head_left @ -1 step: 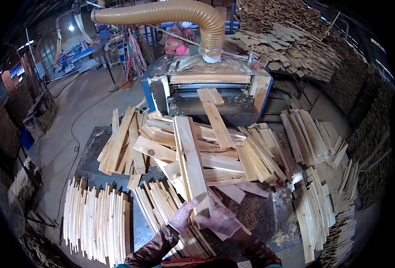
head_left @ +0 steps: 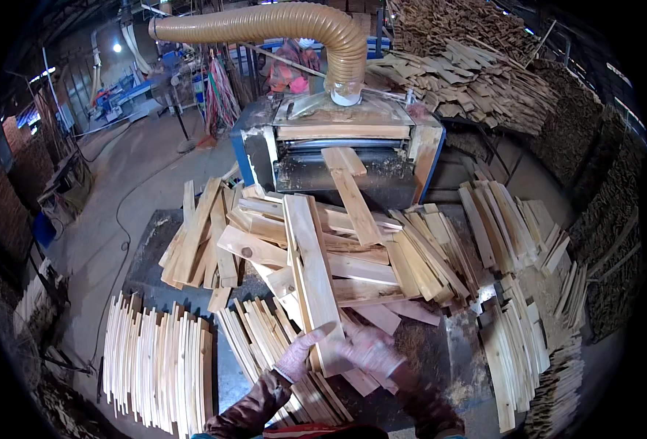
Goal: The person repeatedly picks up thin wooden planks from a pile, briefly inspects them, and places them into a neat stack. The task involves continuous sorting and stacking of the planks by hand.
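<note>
Workshop, left side: the concrete floor (head_left: 148,164) is open, crossed by a dark cable. It borders the dark table (head_left: 159,241), whose left corner is bare. Along the near-left edge stands a stack of slats (head_left: 159,366), aligned side by side. A second row of slats (head_left: 250,336) runs toward the person; its near end lies below the left forearm.

Left hand (head_left: 299,356), gloved: gripping the near end of the plank (head_left: 314,271) from its left side. The plank points away from the person, over the loose pile of boards (head_left: 254,249), toward the blue-sided machine (head_left: 342,132).

Right hand (head_left: 371,351), gloved: beside the plank's right edge, blurred. Grip and contact cannot be told. In the earlier frame it was wrapped around the plank end; it has since shifted right. The left hand keeps its position.

Right of this hand, a sawdust-covered strip of table gives clearance up to the right-hand slat stack (head_left: 514,358).
</note>
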Action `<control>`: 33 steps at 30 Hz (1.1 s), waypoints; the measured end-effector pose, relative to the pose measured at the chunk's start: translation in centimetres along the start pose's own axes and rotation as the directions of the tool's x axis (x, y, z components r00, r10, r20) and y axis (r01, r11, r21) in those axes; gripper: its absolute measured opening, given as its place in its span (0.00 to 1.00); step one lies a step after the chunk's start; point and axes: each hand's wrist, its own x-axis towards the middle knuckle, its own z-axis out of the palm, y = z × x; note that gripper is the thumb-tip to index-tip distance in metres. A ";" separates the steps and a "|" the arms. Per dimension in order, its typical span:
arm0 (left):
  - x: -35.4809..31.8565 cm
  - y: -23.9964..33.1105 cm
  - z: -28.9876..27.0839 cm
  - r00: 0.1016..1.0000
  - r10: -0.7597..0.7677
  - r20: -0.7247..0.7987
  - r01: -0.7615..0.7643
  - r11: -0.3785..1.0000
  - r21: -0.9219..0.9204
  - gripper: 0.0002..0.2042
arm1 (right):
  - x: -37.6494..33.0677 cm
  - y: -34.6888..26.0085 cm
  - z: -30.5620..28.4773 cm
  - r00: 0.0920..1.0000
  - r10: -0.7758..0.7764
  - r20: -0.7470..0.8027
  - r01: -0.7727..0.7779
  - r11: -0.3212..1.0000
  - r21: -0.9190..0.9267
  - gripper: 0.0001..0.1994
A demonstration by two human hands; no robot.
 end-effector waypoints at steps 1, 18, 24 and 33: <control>-0.1 -0.2 -0.4 1.000 -0.001 -0.007 0.001 1.000 0.020 0.38 | 2.3 2.3 -0.3 0.998 -0.069 0.011 0.069 0.997 0.037 0.35; -10.6 -1.9 -11.7 0.990 -0.030 -0.140 0.046 0.992 0.116 0.41 | 20.1 6.5 -9.4 0.912 0.346 -0.221 -0.391 0.896 -0.211 0.44; -15.7 3.0 -8.3 0.962 0.080 -0.261 -0.039 0.987 0.157 0.39 | 13.0 12.5 -6.7 0.971 0.203 -0.127 0.009 0.498 0.867 0.25; -26.3 -3.3 -13.3 0.705 0.317 -0.634 -0.060 0.918 0.393 0.30 | -6.7 4.6 4.6 0.979 0.028 -0.200 0.090 0.824 0.559 0.31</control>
